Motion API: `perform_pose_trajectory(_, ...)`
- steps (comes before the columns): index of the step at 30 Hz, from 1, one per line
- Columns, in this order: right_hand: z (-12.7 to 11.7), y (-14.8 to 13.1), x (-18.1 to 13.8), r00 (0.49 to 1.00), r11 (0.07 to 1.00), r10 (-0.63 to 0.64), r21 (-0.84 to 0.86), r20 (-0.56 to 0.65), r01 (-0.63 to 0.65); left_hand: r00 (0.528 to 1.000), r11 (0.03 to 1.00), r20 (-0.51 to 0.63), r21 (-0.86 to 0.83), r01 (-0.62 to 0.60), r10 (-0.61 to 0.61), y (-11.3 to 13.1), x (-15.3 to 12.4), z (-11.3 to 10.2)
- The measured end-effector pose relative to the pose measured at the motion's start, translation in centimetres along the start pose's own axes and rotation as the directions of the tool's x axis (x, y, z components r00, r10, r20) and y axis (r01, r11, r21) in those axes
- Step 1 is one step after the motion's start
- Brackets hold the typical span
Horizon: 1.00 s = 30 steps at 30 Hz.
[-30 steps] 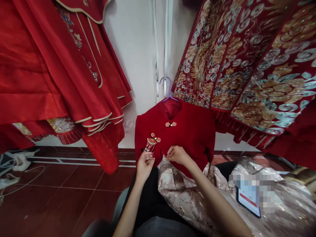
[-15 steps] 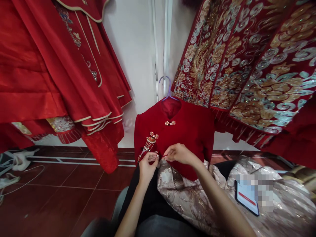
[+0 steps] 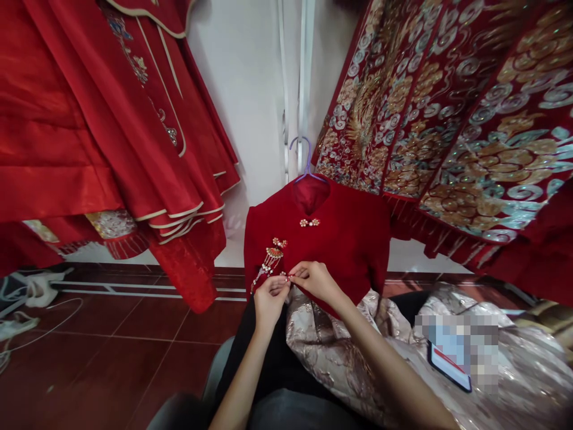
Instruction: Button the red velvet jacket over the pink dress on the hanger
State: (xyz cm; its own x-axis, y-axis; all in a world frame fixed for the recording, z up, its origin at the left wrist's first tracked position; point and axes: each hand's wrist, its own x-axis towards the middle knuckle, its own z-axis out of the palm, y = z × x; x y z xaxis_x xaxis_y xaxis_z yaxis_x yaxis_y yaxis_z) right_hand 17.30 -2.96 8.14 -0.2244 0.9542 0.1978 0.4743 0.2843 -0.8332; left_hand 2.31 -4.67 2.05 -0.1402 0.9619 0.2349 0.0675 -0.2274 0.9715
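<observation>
A dark red velvet jacket (image 3: 344, 239) hangs on a purple hanger (image 3: 305, 160) in front of me. It has a pearl clasp (image 3: 309, 223) at the collar and a beaded tassel ornament (image 3: 271, 260) on the chest. My left hand (image 3: 270, 295) and my right hand (image 3: 316, 279) meet fingertip to fingertip at the jacket's front edge, just below the tassel. Both pinch a small fastening there that I cannot make out clearly.
Plain red robes (image 3: 98, 131) hang at the left, a gold-embroidered red garment (image 3: 452, 107) at the right. Silvery brocade cloth (image 3: 358, 358) lies over my lap with a phone (image 3: 450, 367) on it. White cables (image 3: 27, 298) lie on the red tiled floor.
My two hands have drawn together, the left rising and moving right until its fingertips touch the right hand's at the jacket's front edge.
</observation>
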Motion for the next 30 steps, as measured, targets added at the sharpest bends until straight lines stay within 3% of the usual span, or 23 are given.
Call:
perform_pose_trajectory(8, 0.3, 0.0, 0.1, 0.999, 0.999, -0.026, -0.042, -0.047, 0.024, 0.999, 1.0, 0.034, 0.028, -0.015, 0.014, 0.2, 0.3, -0.4)
perform_pose_trajectory(12, -0.2, 0.3, 0.1, 1.0, 0.999, -0.005, -0.033, 0.027, 0.006, 0.994, 0.993, 0.098, 0.102, -0.061, 0.051, 0.6, 0.2, -0.8)
perform_pose_trajectory(15, -1.7, 0.0, 0.0, 0.996, 0.997, 0.067, 0.021, 0.06, -0.069, 0.994, 0.979, 0.032, 0.171, -0.109, 0.105, 1.0, 0.0, -1.1)
perform_pose_trajectory(18, -3.5, -0.6, -0.3, 0.989, 0.983, 0.149, 0.114, -0.018, -0.147, 0.981, 0.964, -0.098, 0.223, -0.144, 0.169, 1.3, -0.1, -1.7)
perform_pose_trajectory(20, -4.4, -1.0, -0.6, 0.984, 0.977, 0.172, 0.133, -0.038, -0.166, 0.973, 0.956, -0.117, 0.241, -0.166, 0.198, 1.5, -0.1, -2.0)
perform_pose_trajectory(25, -4.0, -0.8, -1.0, 0.978, 0.985, 0.171, -0.012, 0.119, -0.17, 0.971, 0.908, 0.05, 0.345, -0.237, 0.234, 1.7, -0.3, -1.7)
perform_pose_trajectory(30, -1.6, 0.8, -0.4, 0.986, 0.983, 0.128, -0.147, 0.103, -0.112, 0.954, 0.861, 0.141, 0.41, -0.301, 0.266, 1.6, -0.9, -0.7)
